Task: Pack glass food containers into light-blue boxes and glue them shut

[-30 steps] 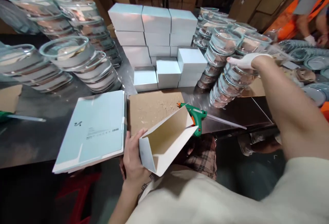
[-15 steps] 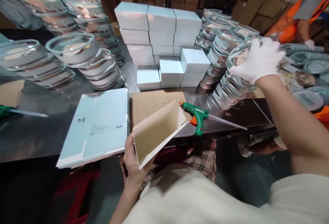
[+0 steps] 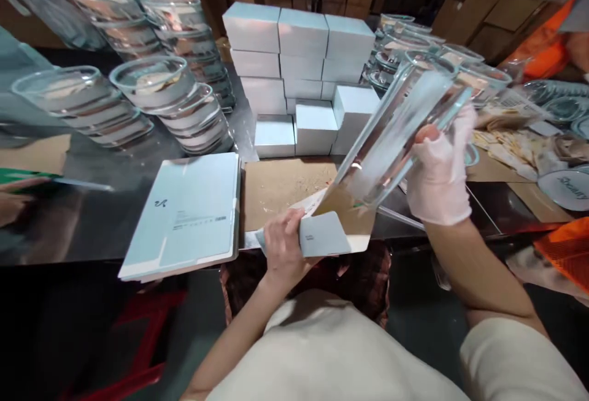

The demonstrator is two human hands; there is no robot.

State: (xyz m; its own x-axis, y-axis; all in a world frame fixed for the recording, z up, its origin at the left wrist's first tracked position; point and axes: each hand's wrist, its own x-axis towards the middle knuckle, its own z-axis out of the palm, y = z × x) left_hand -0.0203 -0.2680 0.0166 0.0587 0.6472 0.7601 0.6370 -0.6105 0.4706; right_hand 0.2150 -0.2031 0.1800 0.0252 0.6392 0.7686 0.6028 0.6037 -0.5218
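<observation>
Tilting steeply over the desk (image 3: 115, 217), a glass bowl (image 3: 396, 131) sits in the grip of the gloved right hand (image 3: 437, 171), its lower edge at the mouth of the open box (image 3: 340, 229). The bare left hand (image 3: 283, 248) holds that box by its grey flap at the desk's near edge. Just left lies a stack of flat pale-blue box blanks (image 3: 184, 220); behind stand finished white boxes (image 3: 299, 70), flanked by stacked bowls (image 3: 170, 106). A second ago the right hand was reaching into the right-hand stack; now the bowl is lifted clear and the box has swung under it. The bowl hides the green glue gun, and motion blurs its rim.
</observation>
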